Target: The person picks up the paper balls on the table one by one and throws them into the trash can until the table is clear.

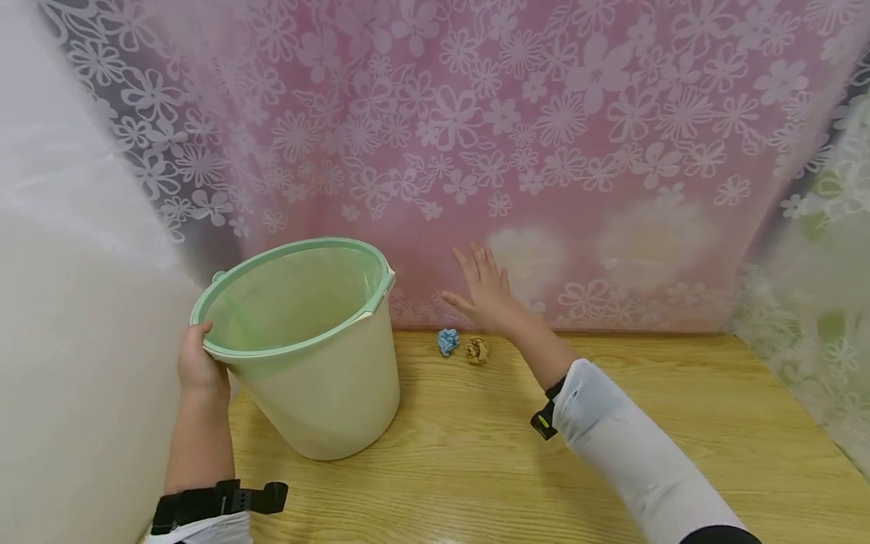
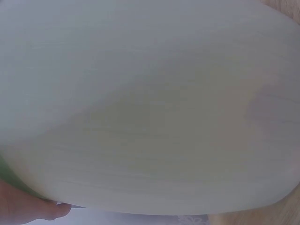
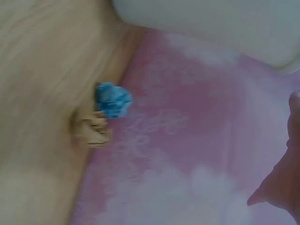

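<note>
A cream bucket (image 1: 340,385) with a pale green rim (image 1: 299,351) stands left of centre, leaning toward the left. My left hand (image 1: 200,363) grips that rim at its near left, thumb over the edge and the other fingers hidden. In the left wrist view the bucket's wall (image 2: 154,117) fills most of the picture, with part of the hand (image 2: 28,206) at lower left. Fingers spread, my right hand (image 1: 488,295) hovers in front of the pink cloth, holding nothing. Below it lie a blue crumpled paper ball (image 1: 448,341) and a tan one (image 1: 476,350), side by side.
The wooden tabletop (image 1: 516,468) runs back to a pink flowered cloth (image 1: 421,174) hanging behind. A white surface (image 1: 81,340) rises close on the left. On the right hangs a pale floral curtain (image 1: 816,325).
</note>
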Motion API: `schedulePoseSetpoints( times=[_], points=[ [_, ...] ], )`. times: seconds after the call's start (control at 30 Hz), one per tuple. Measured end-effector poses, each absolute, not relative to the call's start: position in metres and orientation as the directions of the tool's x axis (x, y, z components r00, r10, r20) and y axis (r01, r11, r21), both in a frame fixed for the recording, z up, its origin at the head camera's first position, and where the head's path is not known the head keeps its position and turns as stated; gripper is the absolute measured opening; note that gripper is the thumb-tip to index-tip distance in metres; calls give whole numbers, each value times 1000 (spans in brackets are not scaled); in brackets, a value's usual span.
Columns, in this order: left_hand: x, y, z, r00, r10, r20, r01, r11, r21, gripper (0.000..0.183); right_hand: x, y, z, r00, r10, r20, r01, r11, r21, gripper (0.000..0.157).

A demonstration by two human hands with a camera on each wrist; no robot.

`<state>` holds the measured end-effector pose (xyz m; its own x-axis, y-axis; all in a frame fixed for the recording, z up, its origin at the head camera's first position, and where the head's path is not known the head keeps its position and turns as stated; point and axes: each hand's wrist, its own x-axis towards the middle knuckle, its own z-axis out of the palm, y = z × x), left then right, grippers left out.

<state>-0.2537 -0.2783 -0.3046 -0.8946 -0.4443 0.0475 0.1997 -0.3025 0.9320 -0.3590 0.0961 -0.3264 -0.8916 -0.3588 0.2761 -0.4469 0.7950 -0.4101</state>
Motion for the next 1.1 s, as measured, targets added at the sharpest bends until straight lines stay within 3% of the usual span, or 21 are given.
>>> schedulePoseSetpoints(
  times=[0.27, 0.53, 0.73, 1.1],
  points=[
    [-255, -277, -305, -898, -436, 52, 198, -296, 934, 54, -375, 106, -399, -929, -338, 150, -369, 829, -421, 79],
    [-255, -279, -304, -896, -443, 37, 194, -314, 929, 54, -385, 107, -446, -943, -333, -1, -295, 836, -463, 79],
    [-251, -281, -307, -896, -443, 31, 180, -296, 938, 55, -380, 101, -459, -939, -323, -120, -245, 870, -428, 79],
    [-253, -280, -305, -902, -431, 43, 180, -282, 942, 55, -380, 101, -464, -931, -325, -163, -247, 893, -376, 69]
  ],
)
